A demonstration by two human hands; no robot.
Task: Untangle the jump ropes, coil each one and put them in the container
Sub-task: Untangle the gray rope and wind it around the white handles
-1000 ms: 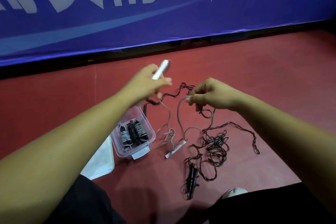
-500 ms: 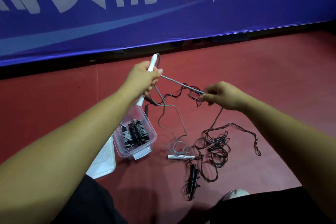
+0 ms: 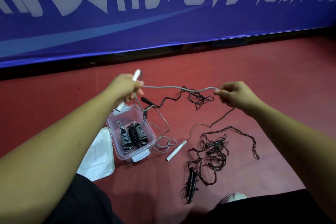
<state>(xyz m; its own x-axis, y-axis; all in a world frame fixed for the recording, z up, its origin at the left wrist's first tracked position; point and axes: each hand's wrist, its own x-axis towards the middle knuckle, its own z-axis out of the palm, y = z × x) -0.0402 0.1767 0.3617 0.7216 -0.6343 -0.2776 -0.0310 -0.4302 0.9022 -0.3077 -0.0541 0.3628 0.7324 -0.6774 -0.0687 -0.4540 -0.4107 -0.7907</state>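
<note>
The left hand (image 3: 127, 87) grips a white handle (image 3: 136, 75), the right hand (image 3: 234, 94) pinches the grey rope (image 3: 174, 87) taut above the floor (image 3: 272, 78), and wrapping even turns should coil it neatly for the container (image 3: 116, 143).

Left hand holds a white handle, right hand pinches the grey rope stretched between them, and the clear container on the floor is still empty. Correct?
Not quite. In the head view the clear container already holds coiled ropes. The rest stands: left hand grips the white handle, right hand pinches the grey rope.
</note>
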